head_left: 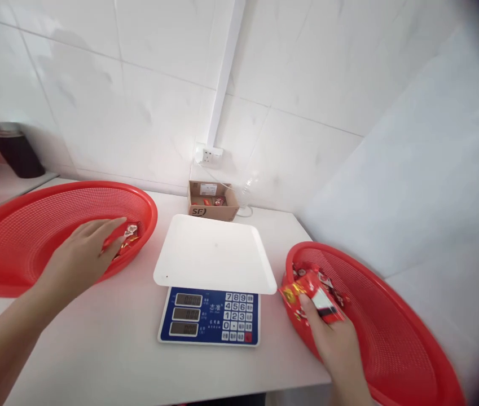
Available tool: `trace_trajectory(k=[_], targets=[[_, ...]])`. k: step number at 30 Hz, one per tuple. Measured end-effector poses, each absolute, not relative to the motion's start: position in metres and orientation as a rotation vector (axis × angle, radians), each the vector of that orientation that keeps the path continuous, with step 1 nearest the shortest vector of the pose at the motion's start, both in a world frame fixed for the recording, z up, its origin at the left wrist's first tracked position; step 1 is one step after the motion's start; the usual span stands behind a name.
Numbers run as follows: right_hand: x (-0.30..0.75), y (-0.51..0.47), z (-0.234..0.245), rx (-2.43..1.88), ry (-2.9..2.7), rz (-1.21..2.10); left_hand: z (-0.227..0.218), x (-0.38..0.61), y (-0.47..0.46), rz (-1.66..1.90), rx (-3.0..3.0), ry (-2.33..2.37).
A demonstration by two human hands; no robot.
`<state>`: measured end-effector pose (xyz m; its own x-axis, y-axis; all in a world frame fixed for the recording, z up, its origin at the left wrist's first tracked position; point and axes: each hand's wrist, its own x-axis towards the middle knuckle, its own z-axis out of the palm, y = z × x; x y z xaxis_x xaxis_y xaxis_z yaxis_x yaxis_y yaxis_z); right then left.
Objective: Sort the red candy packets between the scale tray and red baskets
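Right grip (pixel 341 344) is holding a red pack (pixel 312 285), thumb lying across its face, at the near end of the right basket (pixel 400 332). The pack is showing gold print and a white-and-black patch. More red-wrapped pieces (pixel 328 280) are lying in the basket just beyond it. Pack is looking light and soft, wrapper glossy, so I'm expecting some slip. Contents are hidden; can't tell if fragile. I'm favouring a flat pinch near one edge, thumb on top, fingers under, no hard squeeze.

Scale (pixel 211 316) is sitting on the table (pixel 129 338) between the baskets, displays apparently reading zeros, white pan (pixel 218 254) behind the keypad.

Left grip (pixel 89 245) is hanging over the right end of the left basket (pixel 74 197), thumb and fingers part-spread around red packs (pixel 130 239). Can't tell if it's actually gripping one. Those are looking equally light and slick; edges are the place to pinch.

Behind the pan, a carton (pixel 214 213) is holding a few red bits. Dark tumbler (pixel 17 149) is standing far left.
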<state>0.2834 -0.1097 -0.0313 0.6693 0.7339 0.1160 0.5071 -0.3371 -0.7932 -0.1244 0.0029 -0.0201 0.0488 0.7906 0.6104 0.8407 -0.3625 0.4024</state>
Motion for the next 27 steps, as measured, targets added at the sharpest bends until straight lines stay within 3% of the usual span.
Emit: trace_trajectory(k=[3,11,21,27], targets=[[0.251,-0.087,-0.022,-1.801,-1.136,0.566,-0.029,-0.111,-0.017,-1.161,-2.306,-1.779],[0.189,-0.003,-0.028,-1.421,-1.344,1.012,-0.045,-0.059,-0.03,-1.425,-2.646,-1.451],[0.206,0.017,-0.039,-1.467,-1.239,0.834,-0.062,-0.062,-0.023,-1.666,-2.568,-1.57],[0.207,0.003,-0.048,-1.389,-1.185,0.894,-0.07,-0.057,-0.026,-1.676,-2.568,-1.336]])
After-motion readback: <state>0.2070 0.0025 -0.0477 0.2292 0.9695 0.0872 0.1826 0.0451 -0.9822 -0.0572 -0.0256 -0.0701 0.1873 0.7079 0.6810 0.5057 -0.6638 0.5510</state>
